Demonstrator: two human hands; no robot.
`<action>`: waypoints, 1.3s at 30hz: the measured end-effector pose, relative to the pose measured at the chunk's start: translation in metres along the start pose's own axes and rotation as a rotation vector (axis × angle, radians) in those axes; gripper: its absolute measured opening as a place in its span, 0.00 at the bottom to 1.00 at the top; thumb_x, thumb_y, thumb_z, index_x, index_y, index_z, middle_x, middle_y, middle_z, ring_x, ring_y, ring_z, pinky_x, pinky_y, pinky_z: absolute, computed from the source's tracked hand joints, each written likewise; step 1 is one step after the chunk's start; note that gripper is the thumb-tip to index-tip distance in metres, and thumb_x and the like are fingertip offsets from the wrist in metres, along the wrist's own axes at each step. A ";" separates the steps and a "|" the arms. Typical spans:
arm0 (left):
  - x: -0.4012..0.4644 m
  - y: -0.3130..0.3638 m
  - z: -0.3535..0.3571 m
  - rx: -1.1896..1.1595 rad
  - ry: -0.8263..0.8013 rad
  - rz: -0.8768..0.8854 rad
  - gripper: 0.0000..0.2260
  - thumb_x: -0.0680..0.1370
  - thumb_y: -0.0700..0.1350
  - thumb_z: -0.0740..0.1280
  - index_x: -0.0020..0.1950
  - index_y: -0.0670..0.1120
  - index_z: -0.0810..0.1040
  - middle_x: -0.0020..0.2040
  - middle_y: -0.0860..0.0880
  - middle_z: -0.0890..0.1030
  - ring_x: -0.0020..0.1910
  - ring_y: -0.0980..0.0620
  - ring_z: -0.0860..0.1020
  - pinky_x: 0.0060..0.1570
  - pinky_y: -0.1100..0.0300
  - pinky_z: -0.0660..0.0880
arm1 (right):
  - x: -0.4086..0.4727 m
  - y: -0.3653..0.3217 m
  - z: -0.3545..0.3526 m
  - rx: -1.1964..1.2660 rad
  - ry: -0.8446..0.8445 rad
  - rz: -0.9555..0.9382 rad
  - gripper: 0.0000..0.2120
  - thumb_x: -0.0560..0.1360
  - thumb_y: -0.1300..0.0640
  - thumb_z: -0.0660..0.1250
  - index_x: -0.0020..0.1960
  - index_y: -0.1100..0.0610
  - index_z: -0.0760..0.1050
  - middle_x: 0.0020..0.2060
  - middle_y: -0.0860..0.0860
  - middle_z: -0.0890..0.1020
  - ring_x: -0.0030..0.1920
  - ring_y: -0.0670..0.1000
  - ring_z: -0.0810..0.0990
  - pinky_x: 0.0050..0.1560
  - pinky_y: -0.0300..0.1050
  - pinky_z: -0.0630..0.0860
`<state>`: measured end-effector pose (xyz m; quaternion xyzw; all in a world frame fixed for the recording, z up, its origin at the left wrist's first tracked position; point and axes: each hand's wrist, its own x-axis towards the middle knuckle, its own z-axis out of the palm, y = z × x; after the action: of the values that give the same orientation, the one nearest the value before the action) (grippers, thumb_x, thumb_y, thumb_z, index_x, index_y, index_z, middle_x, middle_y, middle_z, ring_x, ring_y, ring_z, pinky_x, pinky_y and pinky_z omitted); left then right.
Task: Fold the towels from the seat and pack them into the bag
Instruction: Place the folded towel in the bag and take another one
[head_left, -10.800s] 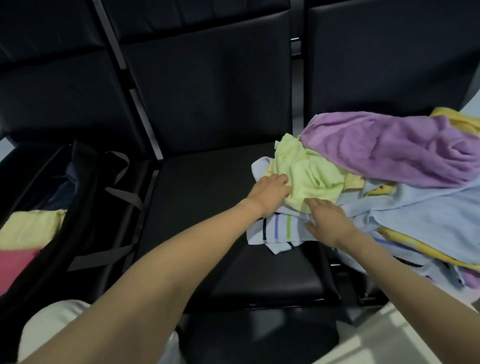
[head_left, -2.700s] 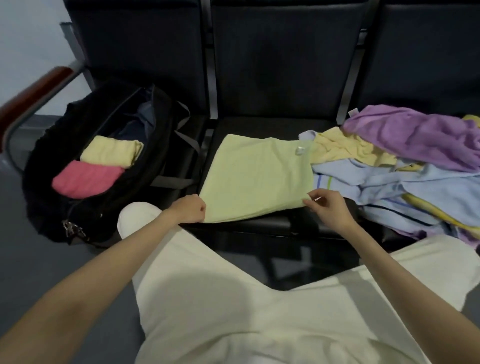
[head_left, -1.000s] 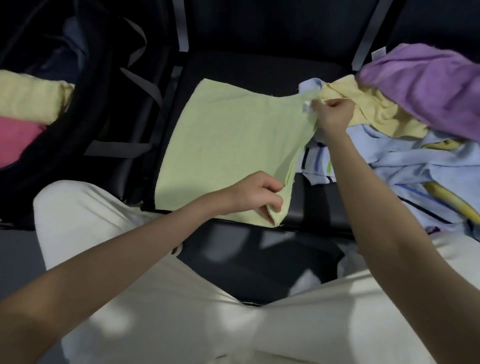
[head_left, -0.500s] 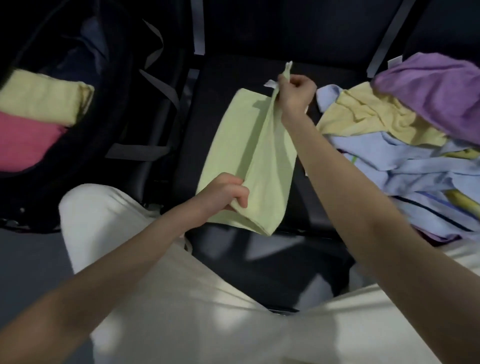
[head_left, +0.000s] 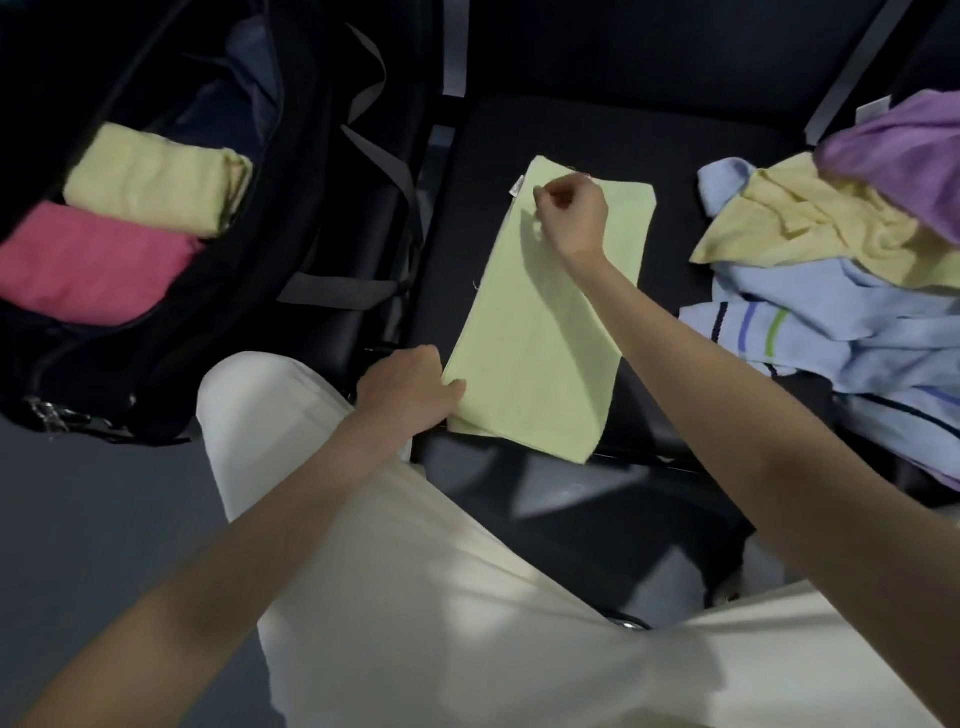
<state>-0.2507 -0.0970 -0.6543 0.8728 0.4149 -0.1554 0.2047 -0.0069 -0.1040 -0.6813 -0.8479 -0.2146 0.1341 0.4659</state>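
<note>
Folding in progress, head view. The lime-green towel (head_left: 545, 322) lies at the centre of the frame on the black seat (head_left: 727, 171), doubled into a long strip that runs from the upper centre toward the lower centre, its near end overhanging the seat's front edge. The left hand (head_left: 410, 387), at centre left, pinches the strip's near-left corner, thumb on top of the cloth. The right hand (head_left: 571, 213), at upper centre, has its fingers curled over the far end of the strip; whether they pinch the cloth or merely rest curled on it cannot be told. The open black bag (head_left: 291, 156) fills the upper left of the frame and already holds 2 folded towels, a pale yellow one (head_left: 156, 182) above a pink one (head_left: 88, 260), touching each other. The unfolded pile (head_left: 841, 312) of purple, yellow and light blue striped towels occupies the right edge, well apart from the strip. Judged from this layout, the step in hand is the next crosswise fold. To do it well, the 2 layers should first be squared so the long edges coincide, with the left hand anchoring the near end while the right hand smooths toward the far end. The far end can then be carried over to meet the near corners, giving a packet close in shape to the 2 already packed. Likely faults are a skewed upper layer and a near end sliding off the seat edge.
</note>
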 end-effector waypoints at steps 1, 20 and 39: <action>-0.001 0.002 0.001 -0.015 0.021 -0.004 0.14 0.76 0.55 0.64 0.49 0.44 0.74 0.44 0.48 0.78 0.45 0.45 0.78 0.42 0.55 0.73 | -0.017 0.006 -0.010 -0.054 -0.010 -0.055 0.09 0.75 0.57 0.66 0.53 0.62 0.77 0.48 0.54 0.81 0.45 0.48 0.79 0.49 0.39 0.75; -0.024 0.025 0.031 -0.261 0.125 -0.267 0.10 0.74 0.48 0.67 0.44 0.42 0.76 0.52 0.41 0.79 0.43 0.43 0.76 0.38 0.56 0.68 | -0.208 0.058 -0.085 -0.432 -0.211 0.232 0.16 0.75 0.47 0.65 0.46 0.62 0.75 0.52 0.60 0.75 0.55 0.59 0.71 0.55 0.51 0.70; -0.027 0.056 0.007 -1.170 0.337 -0.200 0.13 0.73 0.35 0.69 0.54 0.44 0.70 0.51 0.45 0.74 0.47 0.49 0.78 0.36 0.59 0.80 | -0.214 0.059 -0.126 0.332 -0.025 0.217 0.05 0.75 0.63 0.63 0.41 0.58 0.75 0.33 0.55 0.73 0.26 0.41 0.73 0.39 0.50 0.76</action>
<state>-0.2236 -0.1504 -0.6357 0.5853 0.5378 0.2196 0.5657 -0.1259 -0.3288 -0.6585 -0.7759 -0.1025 0.2277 0.5793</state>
